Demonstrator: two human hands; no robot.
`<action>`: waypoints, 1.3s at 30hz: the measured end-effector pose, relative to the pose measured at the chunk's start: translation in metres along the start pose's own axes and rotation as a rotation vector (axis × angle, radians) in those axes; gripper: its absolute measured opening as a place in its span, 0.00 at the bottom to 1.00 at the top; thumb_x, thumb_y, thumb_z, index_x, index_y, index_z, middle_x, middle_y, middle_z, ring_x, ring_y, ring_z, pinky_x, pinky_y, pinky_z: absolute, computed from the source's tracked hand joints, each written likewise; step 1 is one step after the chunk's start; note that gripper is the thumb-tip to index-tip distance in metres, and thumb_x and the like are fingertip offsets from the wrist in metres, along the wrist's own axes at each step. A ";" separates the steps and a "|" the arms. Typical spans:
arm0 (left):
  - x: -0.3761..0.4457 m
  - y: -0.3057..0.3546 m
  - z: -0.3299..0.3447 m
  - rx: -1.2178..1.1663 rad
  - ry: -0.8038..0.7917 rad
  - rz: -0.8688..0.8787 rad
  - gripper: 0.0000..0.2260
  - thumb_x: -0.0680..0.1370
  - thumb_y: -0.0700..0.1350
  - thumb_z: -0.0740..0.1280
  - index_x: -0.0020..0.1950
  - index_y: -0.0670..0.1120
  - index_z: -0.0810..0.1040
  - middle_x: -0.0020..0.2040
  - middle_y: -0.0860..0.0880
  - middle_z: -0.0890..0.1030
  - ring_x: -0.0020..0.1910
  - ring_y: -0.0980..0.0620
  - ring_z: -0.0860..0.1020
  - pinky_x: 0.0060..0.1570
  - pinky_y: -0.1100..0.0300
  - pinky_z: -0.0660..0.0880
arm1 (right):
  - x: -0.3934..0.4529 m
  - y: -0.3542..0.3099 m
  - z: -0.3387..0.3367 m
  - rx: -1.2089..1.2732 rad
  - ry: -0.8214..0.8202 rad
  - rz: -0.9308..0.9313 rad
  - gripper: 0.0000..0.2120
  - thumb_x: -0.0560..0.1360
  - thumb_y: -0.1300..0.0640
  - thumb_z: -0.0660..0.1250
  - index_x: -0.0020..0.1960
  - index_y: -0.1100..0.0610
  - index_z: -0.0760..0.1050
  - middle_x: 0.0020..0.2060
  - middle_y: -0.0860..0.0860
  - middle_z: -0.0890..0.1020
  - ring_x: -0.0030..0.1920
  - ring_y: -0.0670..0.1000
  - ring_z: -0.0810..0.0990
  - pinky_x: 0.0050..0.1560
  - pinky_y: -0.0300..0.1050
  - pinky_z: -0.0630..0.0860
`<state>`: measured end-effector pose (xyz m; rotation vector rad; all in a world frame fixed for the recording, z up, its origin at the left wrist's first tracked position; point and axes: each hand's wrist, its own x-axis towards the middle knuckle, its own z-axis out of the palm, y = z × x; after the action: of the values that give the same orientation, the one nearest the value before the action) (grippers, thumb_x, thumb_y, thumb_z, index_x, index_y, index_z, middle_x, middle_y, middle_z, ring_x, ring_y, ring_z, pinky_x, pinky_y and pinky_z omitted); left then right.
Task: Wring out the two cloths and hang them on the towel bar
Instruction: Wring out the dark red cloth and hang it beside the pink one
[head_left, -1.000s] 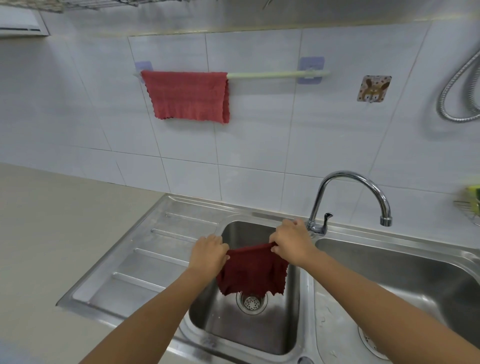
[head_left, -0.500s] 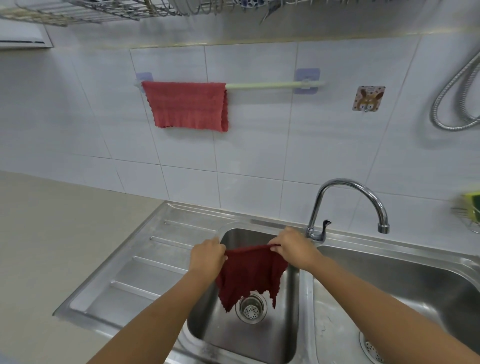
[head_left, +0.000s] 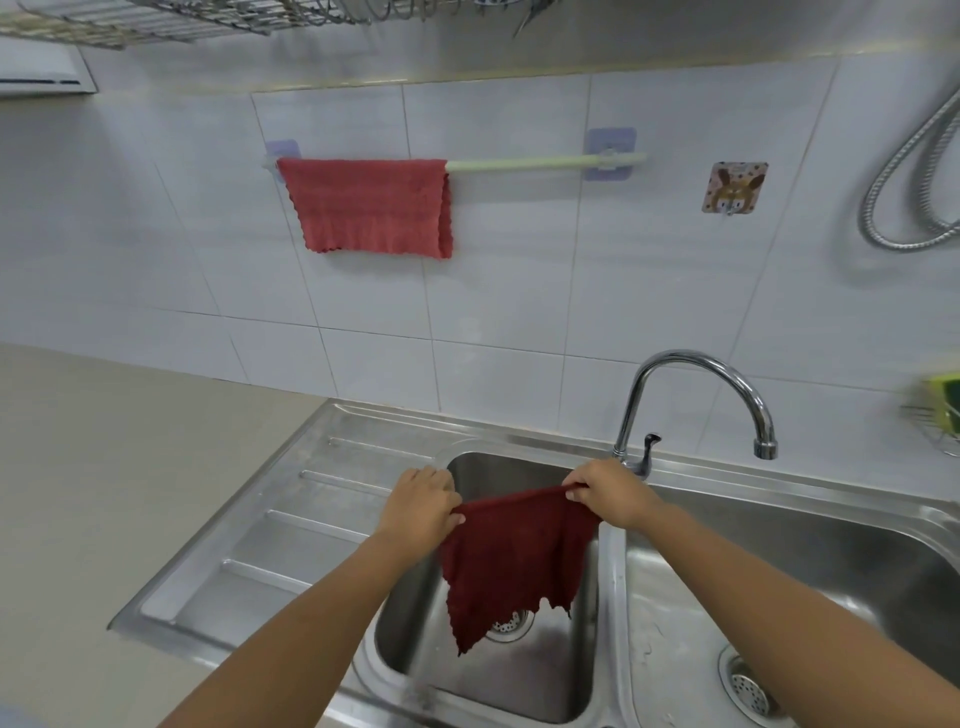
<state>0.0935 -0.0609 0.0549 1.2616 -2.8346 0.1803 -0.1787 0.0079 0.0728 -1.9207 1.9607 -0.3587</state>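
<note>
A dark red cloth (head_left: 511, 561) hangs spread out over the small left basin (head_left: 519, 680) of the steel sink. My left hand (head_left: 421, 506) pinches its upper left corner and my right hand (head_left: 613, 493) pinches its upper right corner. Its ragged lower edge dangles above the drain (head_left: 511, 623). On the tiled wall above, a lighter red cloth (head_left: 369, 208) is draped over the left half of the pale green towel bar (head_left: 545, 163). The bar's right half is bare.
A chrome faucet (head_left: 691, 374) arches right behind my right hand. The larger right basin (head_left: 779, 597) lies beside it, the ribbed draining board (head_left: 270, 530) to the left. A wire dish rack (head_left: 182, 21) hangs overhead. A metal hose (head_left: 898, 171) and wall hook (head_left: 732, 187) are at right.
Both hands have lifted the dark red cloth slightly and pulled it wider apart; the view has tilted up, showing more of the overhead rack.
</note>
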 end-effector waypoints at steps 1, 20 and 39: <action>0.000 0.001 -0.001 -0.069 -0.040 -0.013 0.12 0.78 0.51 0.64 0.50 0.45 0.81 0.50 0.47 0.80 0.52 0.45 0.77 0.52 0.53 0.70 | 0.000 0.002 -0.002 0.001 -0.021 0.021 0.09 0.76 0.59 0.66 0.53 0.55 0.83 0.50 0.49 0.85 0.51 0.49 0.80 0.50 0.40 0.71; 0.025 -0.035 -0.099 -0.389 0.560 -0.175 0.12 0.78 0.38 0.63 0.60 0.46 0.79 0.55 0.45 0.83 0.52 0.44 0.79 0.51 0.52 0.76 | 0.019 -0.068 -0.072 0.102 0.880 -0.217 0.17 0.75 0.65 0.61 0.61 0.53 0.78 0.57 0.51 0.83 0.57 0.54 0.78 0.58 0.47 0.73; -0.014 -0.020 -0.021 -0.796 -0.202 -0.288 0.10 0.79 0.41 0.64 0.41 0.47 0.82 0.32 0.53 0.77 0.35 0.53 0.76 0.40 0.63 0.70 | 0.014 -0.007 0.006 0.107 -0.156 0.166 0.11 0.75 0.62 0.66 0.55 0.58 0.82 0.51 0.57 0.85 0.47 0.50 0.81 0.45 0.38 0.71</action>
<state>0.1177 -0.0611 0.0762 1.4696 -2.3611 -1.0135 -0.1701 -0.0055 0.0689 -1.6550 1.9398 -0.2543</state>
